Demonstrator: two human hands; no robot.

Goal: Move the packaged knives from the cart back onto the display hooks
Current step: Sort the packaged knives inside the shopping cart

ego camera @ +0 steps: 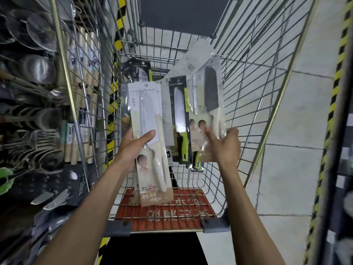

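Note:
My left hand [133,144] grips a packaged white-handled knife [150,142] by its middle, holding it upright above the wire cart [257,104]. My right hand [224,144] pinches the lower edge of another clear package with a dark-bladed, cream-handled knife [209,104], lifted over the cart's basket. Between the two stands a green-handled knife on a black card [180,119], leaning inside the cart. Another black-carded knife [137,73] leans at the cart's far left corner, partly hidden behind the package in my left hand.
Display racks on the left hold ladles, strainers, spatulas [32,73] and loose-looking knife blades [51,197]. The cart's red child-seat flap [164,207] lies near me. Tiled floor [296,150] runs to the right, edged by a yellow-black striped post [332,104].

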